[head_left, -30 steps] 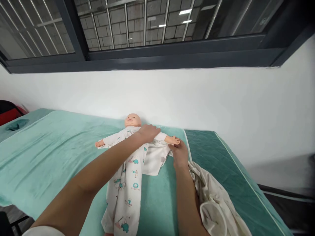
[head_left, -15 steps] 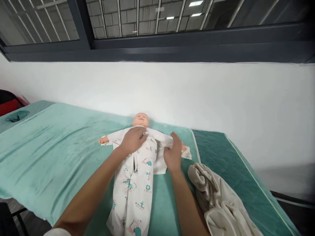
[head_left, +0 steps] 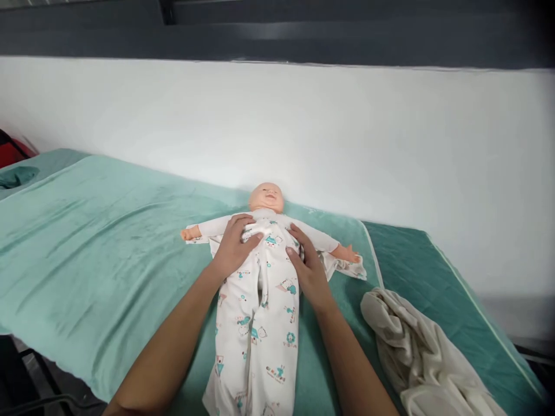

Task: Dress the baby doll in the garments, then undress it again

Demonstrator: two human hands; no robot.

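Observation:
A baby doll (head_left: pixel 266 198) lies face up on the green bed cover, arms stretched out to both sides. White trousers with a teal animal print (head_left: pixel 277 323) reach up over its chest, their legs running toward me. Under its arms shows a matching printed shirt (head_left: pixel 353 267), laid out flat. My left hand (head_left: pixel 236 245) rests on the left side of the trousers' top, thumb apart from the fingers. On the opposite side, my right hand (head_left: pixel 309 266) touches the trousers with its fingers spread. Both palms are hidden.
A crumpled beige cloth (head_left: pixel 420 346) lies to the right on the darker green quilted cover (head_left: pixel 403 254). The white wall (head_left: pixel 217 127) rises behind the bed. A red and black object (head_left: pixel 13 150) is at the far left.
My right hand has moved inward from the doll's arm onto the trousers' side. The trousers' top lies more squarely over the doll, and its arm on the right is more exposed. The view has tilted down.

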